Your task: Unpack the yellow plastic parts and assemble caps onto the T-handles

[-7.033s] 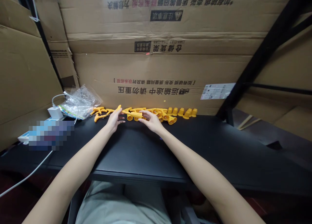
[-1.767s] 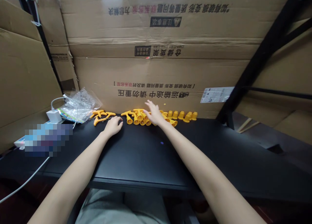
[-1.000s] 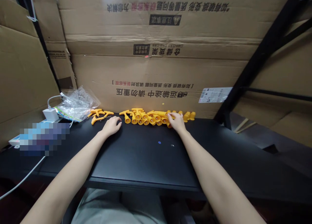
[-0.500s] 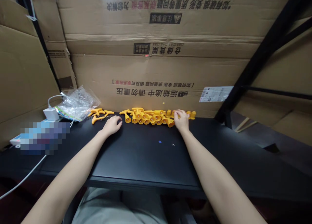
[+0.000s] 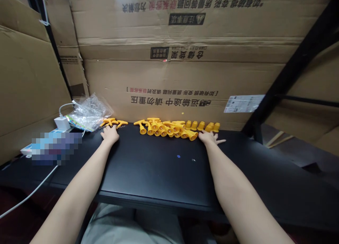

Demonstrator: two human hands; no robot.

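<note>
At the left, yellow T-handled corkscrews (image 5: 122, 123) with bare metal spirals lie by the cardboard. My left hand (image 5: 110, 134) reaches to their near side with fingers spread; it hides part of them, and contact is unclear. In the middle is a heap of corkscrews (image 5: 165, 129) seated in bell-shaped yellow sleeves, several with the open end facing me. Right of it stand several small yellow sleeves (image 5: 194, 125) in a loose row. My right hand (image 5: 209, 137) rests in front of the sleeves at the right end, fingers apart, thumb side close to the heap. Nothing shows in its grasp.
A cardboard wall (image 5: 172, 74) closes the back of the black table (image 5: 148, 173). Clear plastic bags (image 5: 91, 111), a white charger (image 5: 62, 123) and a power strip (image 5: 29, 150) with a cable sit at the left. A black metal post (image 5: 286, 74) slants at the right.
My left hand has moved left onto the loose corkscrews, its fingers spreading. My right hand has come down from the sleeves toward me and opened, uncovering more of them. The view has shifted slightly.
</note>
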